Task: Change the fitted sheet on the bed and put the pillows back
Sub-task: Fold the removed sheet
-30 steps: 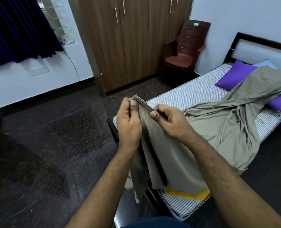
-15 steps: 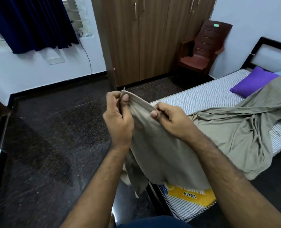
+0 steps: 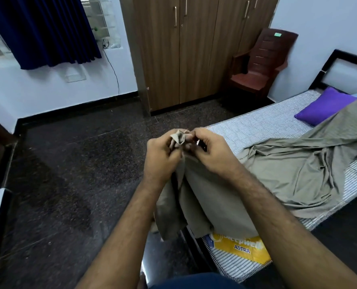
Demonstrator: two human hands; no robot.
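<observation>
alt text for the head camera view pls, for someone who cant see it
Both hands, left hand and right hand, pinch a bunched corner of a khaki sheet at the foot of a bed. The sheet lies loosely over a striped mattress, part covering a purple pillow.

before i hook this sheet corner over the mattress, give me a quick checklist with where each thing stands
1. Both hands on the corner: ok. The left hand and right hand pinch the bunched corner of the beige sheet.
2. Corner opened out to slip on: not ok, it is scrunched between the fingers.
3. Near mattress corner bare: ok, its yellow label shows below the hanging cloth.
4. Sheet spread flat: not ok, it lies rumpled across the bed.
5. Pillows off the bed: not ok, the purple pillow sits at the head, partly under the sheet.
6. Elastic in the hem: cannot tell.
</observation>
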